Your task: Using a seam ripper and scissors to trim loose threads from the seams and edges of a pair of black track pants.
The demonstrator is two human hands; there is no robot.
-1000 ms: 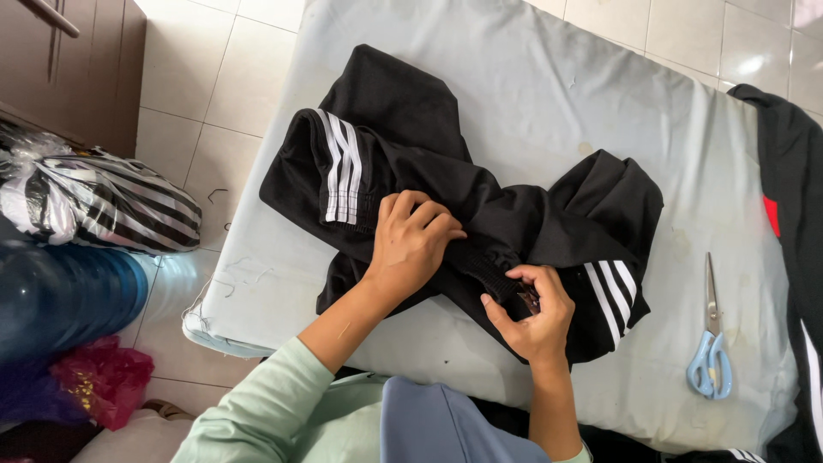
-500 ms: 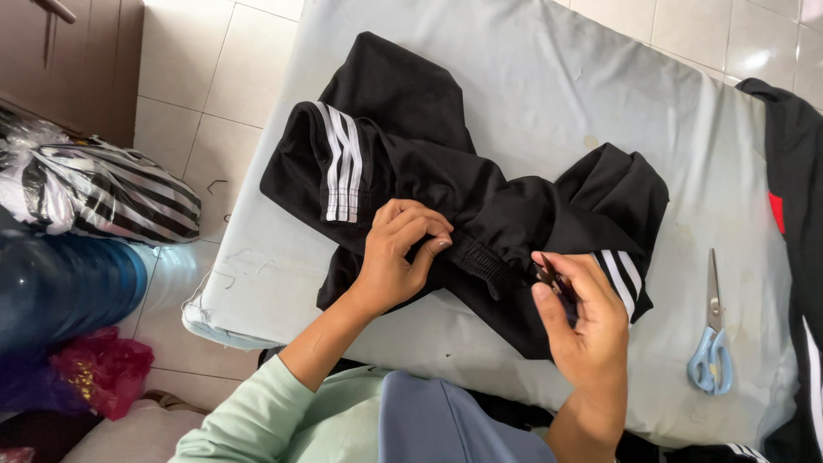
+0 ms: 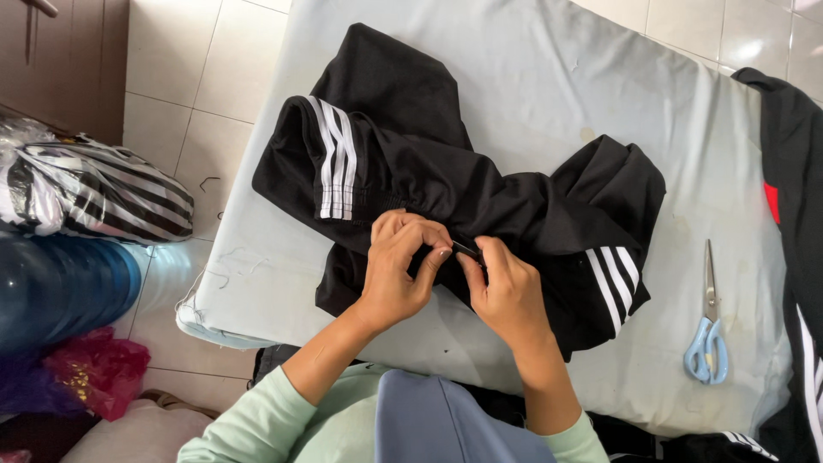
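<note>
The black garment with white stripes (image 3: 446, 184) lay crumpled across the grey padded tabletop (image 3: 557, 77), with the blue-handled scissors (image 3: 707, 330) well apart to the right. The left hand (image 3: 399, 261) and right hand (image 3: 506, 291) were each pinched on one gathered fold at its near edge, fingertips almost meeting. Judged light, limp and somewhat slick; best held by pinching a seam or hem.

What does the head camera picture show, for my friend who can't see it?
Two hands, the left hand and right hand, pinch a black garment with white stripes on a grey padded table. Blue-handled scissors lie to the right.
</note>
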